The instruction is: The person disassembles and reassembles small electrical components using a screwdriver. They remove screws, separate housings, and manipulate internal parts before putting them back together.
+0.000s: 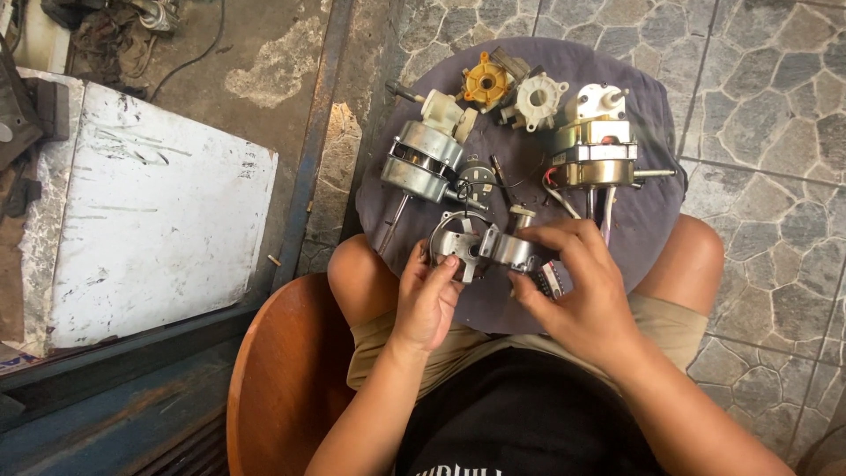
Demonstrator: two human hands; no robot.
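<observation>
Both hands meet over a small metal motor housing (467, 245) held above a dark grey cloth (648, 211) spread across my knees. My left hand (427, 295) grips the housing's left side with its fingertips. Its right side, a shiny cylindrical part (511, 249), is gripped by my right hand (577, 291). A small black component (552, 278) pokes out under my right fingers. Just beyond the hands lie two fan motors: one silver (421, 160) at the left, one with a white top and a shaft (597, 145) at the right.
A yellow gear part (487, 82) and a white gear part (538, 99) rest at the cloth's far edge. A white worn board (150, 220) lies at the left. A brown wooden chair back (282, 379) stands by my left knee. Stone paving surrounds the cloth.
</observation>
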